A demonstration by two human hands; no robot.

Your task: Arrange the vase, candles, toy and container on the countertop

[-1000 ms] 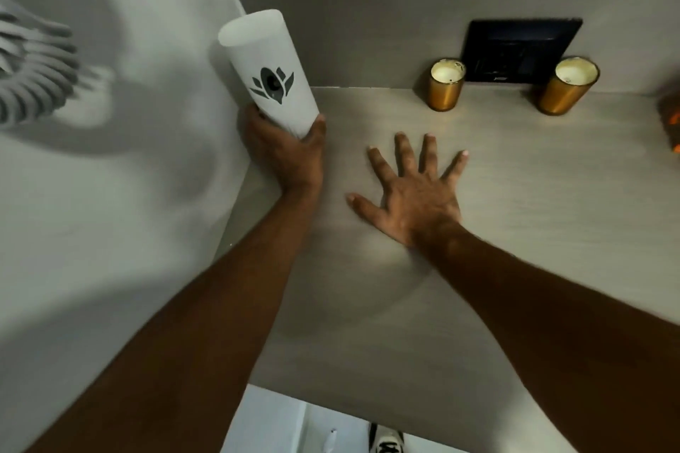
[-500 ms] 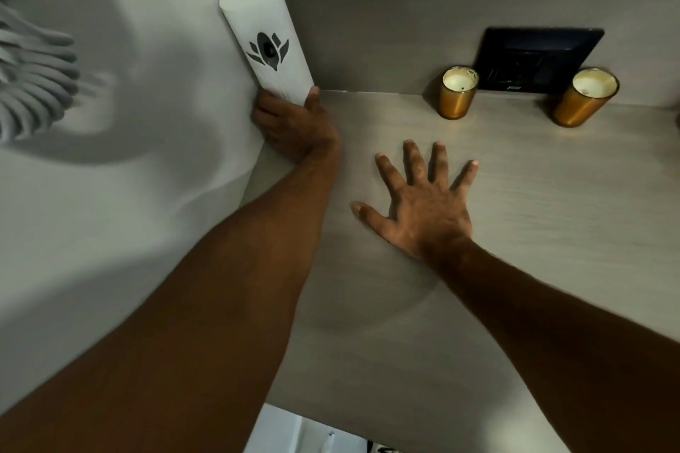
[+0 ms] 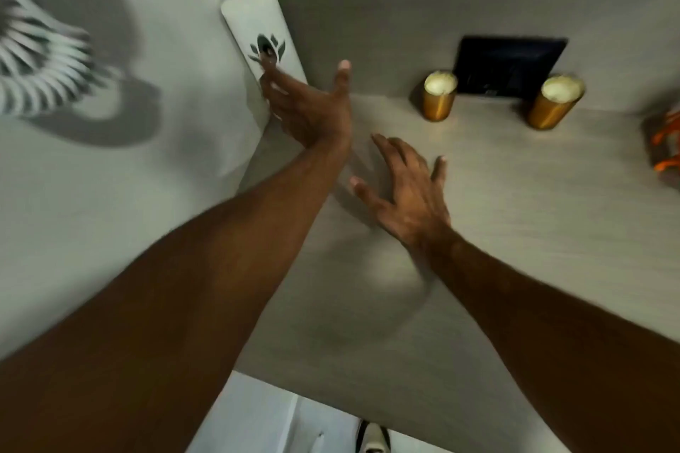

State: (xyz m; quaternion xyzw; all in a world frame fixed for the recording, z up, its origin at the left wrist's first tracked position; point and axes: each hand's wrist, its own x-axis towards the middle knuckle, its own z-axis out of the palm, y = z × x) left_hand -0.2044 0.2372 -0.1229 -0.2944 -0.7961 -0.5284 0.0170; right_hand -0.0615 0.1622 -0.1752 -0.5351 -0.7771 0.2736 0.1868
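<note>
A tall white vase (image 3: 263, 48), smooth and matte, tapering toward its base, is seen standing in the far left corner of the countertop (image 3: 515, 232), against the white wall. A dark lotus-shaped emblem is printed on its side; no writing can be read. The left hand (image 3: 309, 107) is held open just in front of the vase, fingers spread, thumb raised; whether the fingertips touch the vase cannot be told through the blur. The right hand (image 3: 408, 191) is spread, palm down, over the pale, fine-grained countertop, clasping nothing. Two candles in shiny gold cylindrical holders (image 3: 438, 96) (image 3: 553, 101) are set at the far edge, flanking a flat black rectangular panel (image 3: 509, 64). An orange-striped object (image 3: 666, 147) is cut off at the right edge.
</note>
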